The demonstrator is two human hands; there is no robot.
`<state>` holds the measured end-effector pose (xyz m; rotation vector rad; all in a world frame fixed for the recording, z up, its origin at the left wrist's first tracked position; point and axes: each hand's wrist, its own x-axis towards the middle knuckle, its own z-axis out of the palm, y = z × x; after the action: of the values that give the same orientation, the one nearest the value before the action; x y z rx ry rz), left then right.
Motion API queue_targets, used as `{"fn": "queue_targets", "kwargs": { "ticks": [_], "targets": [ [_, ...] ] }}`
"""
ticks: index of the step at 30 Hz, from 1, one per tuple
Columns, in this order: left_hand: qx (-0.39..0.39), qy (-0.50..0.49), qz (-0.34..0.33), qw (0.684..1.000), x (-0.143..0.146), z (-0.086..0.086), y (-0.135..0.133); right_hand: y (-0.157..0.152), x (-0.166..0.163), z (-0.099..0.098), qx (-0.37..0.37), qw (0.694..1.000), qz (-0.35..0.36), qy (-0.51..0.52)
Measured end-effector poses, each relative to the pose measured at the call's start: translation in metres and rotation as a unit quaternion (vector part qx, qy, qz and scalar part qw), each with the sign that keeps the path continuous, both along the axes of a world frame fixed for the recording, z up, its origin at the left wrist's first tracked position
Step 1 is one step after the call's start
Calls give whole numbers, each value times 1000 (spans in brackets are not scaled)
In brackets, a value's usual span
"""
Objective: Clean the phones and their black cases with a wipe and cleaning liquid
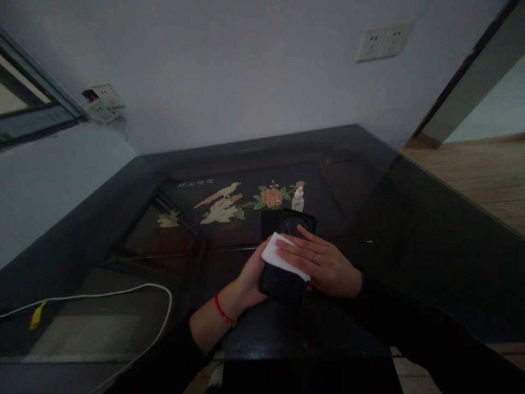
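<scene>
My left hand (250,276) grips a black phone (287,249) from its left side, back face up, with the round camera ring at the far end. My right hand (324,262) lies over the phone with fingers stretched flat, pressing a white folded wipe (279,256) onto the phone's back. A ring shows on one right finger, and a red cord bracelet (223,313) circles my left wrist. Both hands hover low over a dark glass-topped table (389,219).
A small clear spray bottle (298,200) stands just beyond the phone. Under the glass is a painted bird-and-flower panel (229,202). A white cable with a yellow tag (123,293) loops at the left. Wall sockets (383,41) sit above; wooden floor (484,175) lies right.
</scene>
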<state>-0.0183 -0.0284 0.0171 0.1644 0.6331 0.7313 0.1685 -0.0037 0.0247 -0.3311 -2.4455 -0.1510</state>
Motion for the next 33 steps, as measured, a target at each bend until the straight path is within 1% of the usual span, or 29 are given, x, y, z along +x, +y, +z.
{"fn": "queue_targets", "kwargs": {
  "ticks": [2, 3, 4, 6, 8, 9, 10, 11, 13, 15, 16, 17, 20, 21, 22, 23, 26, 27, 28, 29, 30, 33],
  "targets": [
    [-9, -28, -9, 1000, 2, 2, 0, 2, 1, 0, -10, 999, -39, 14],
    [-14, -33, -3, 999, 3, 3, 0, 1, 1, -1, -12, 999, -39, 13],
    [-21, -31, 4, 999, 3, 3, 0, -1, -1, -1, -10, 1000, -23, 10],
    [-41, -28, 0, 999, 1, 4, 0, -8, -5, -2, 0, 999, 33, -4],
    [-53, -36, -34, 997, 0, 5, 1, -14, -9, -3, 10, 997, 81, -11],
    [-54, -41, -47, 997, 0, 6, 1, -14, -9, -4, 12, 996, 90, -10],
    [-51, -45, -38, 997, 0, 6, 2, -13, -9, -5, 11, 997, 82, -6],
    [-47, -47, -14, 998, 0, 6, 2, -11, -8, -5, 6, 998, 60, 2],
    [-34, -45, 38, 998, 2, 5, 2, -5, -5, -6, -6, 1000, -6, 22],
    [-18, -41, 64, 997, 3, 4, 2, -2, -3, -7, -13, 999, -44, 22],
    [-10, -34, 58, 998, 3, 4, 2, -2, -3, -7, -11, 999, -38, 14],
    [-2, -26, 45, 999, 4, 5, 2, -4, -4, -7, -8, 1000, -14, 2],
    [19, -11, 4, 1000, 2, 7, 3, -11, -7, -6, 10, 996, 86, -25],
    [22, -13, -5, 1000, 1, 8, 4, -12, -7, -6, 15, 994, 106, -25],
    [22, -17, -5, 1000, 0, 7, 4, -11, -7, -7, 18, 994, 108, -22],
    [22, -22, 6, 999, -1, 6, 5, -10, -5, -7, 16, 996, 91, -15],
    [28, -40, 51, 998, -2, 0, 6, -1, -1, -7, 2, 1000, -9, 15],
    [30, -42, 58, 997, -2, -1, 6, 0, 0, -7, -1, 999, -33, 18],
    [30, -39, 57, 997, -2, -2, 6, 1, 0, -7, -3, 999, -41, 17],
    [29, -33, 52, 998, -2, -2, 6, 0, -1, -7, -1, 999, -31, 12],
    [27, -25, 48, 998, -2, -1, 7, -3, -2, -7, 2, 1000, -5, 3],
    [36, -4, 49, 998, -3, 6, 8, -11, -6, -7, 14, 996, 86, -18]
  ]
}}
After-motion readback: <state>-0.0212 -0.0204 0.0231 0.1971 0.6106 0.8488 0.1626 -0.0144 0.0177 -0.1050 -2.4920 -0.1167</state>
